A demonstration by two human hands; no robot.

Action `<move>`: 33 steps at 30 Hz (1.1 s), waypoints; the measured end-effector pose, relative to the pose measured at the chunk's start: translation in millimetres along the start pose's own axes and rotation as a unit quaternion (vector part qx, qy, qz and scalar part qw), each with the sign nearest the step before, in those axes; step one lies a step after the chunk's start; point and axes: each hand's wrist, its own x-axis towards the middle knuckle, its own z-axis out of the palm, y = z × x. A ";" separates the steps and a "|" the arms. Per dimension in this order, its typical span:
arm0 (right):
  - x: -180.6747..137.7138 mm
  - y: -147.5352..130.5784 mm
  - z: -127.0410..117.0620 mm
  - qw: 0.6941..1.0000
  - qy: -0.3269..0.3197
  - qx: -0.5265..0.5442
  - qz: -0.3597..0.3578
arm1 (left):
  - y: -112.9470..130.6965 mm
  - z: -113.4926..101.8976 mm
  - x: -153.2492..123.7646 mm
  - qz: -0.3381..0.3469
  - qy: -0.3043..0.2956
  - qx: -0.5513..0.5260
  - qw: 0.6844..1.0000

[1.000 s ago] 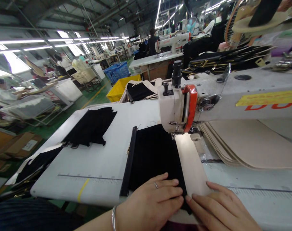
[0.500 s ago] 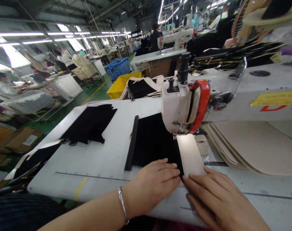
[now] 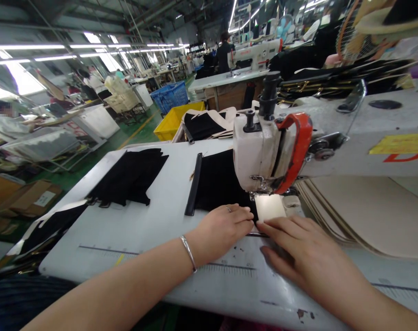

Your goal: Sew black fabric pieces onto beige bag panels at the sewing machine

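got left hand point(image 3: 224, 230) open, palm down, fingers straight and close together, resting on near right corner of flat black fabric panel point(image 3: 217, 177). can't make out left thumb. wearing thin ring point(image 3: 228, 209) and silver metal bangle point(image 3: 189, 253) on that side. got right hand point(image 3: 305, 250) open too, fingers reaching toward left fingertips, laid on near end of short pale cream strip point(image 3: 270, 207); thumb spread apart from fingers, low over table.

find black panel flat on white worktable point(image 3: 160, 216), far right part hidden behind head of off-white sewing machine point(image 3: 252, 158) with curved orange-red guard point(image 3: 303, 147). find cream strip along panel's right edge, just below machine head; can't tell overlap order. note narrow dark band point(image 3: 194, 186) down panel's left edge, small gold-coloured metal piece point(image 3: 191, 175) sticking out beside it.

see printed ruler scale point(image 3: 229, 268) on tabletop, partly under left forearm. see black fabric pile point(image 3: 128, 177) well left of panel, stacked beige round-cornered sheets point(image 3: 364, 207) right of machine head, under its arm. beyond table, see yellow plastic crate point(image 3: 164, 131), blue plastic basket point(image 3: 171, 97) behind it.
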 end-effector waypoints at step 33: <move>31.8 14.3 8.7 0.998 -0.004 -0.010 0.055 | -32.9 18.3 23.8 -0.154 0.083 -0.043 0.984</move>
